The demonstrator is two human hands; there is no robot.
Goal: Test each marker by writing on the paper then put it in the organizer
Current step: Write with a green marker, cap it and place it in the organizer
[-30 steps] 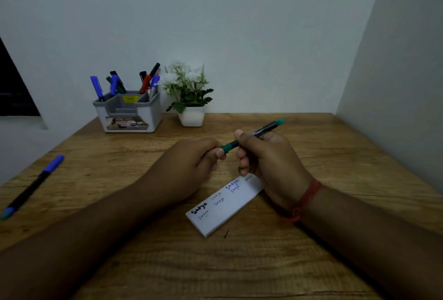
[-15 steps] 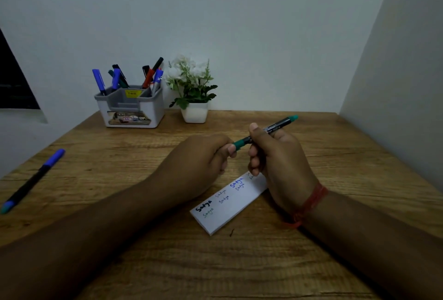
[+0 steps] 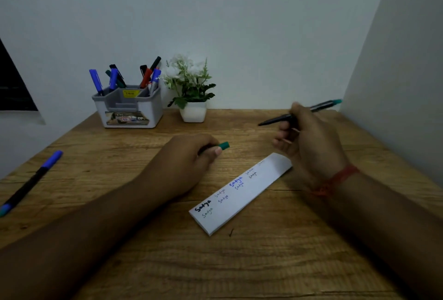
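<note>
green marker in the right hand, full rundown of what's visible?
The slim black-barrelled marker with a teal-green end is uncapped, its dark pointed tip bare and aimed left toward the table's middle, teal end up and right near the side wall. It is held above the wooden table, nearly level, gripped mid-barrel by the right hand. Its teal-green cap sits apart, in the left hand.

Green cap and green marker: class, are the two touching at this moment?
Apart. The head view shows the green cap pinched in the left hand, with bare table between it and the green marker in the right hand.
</note>
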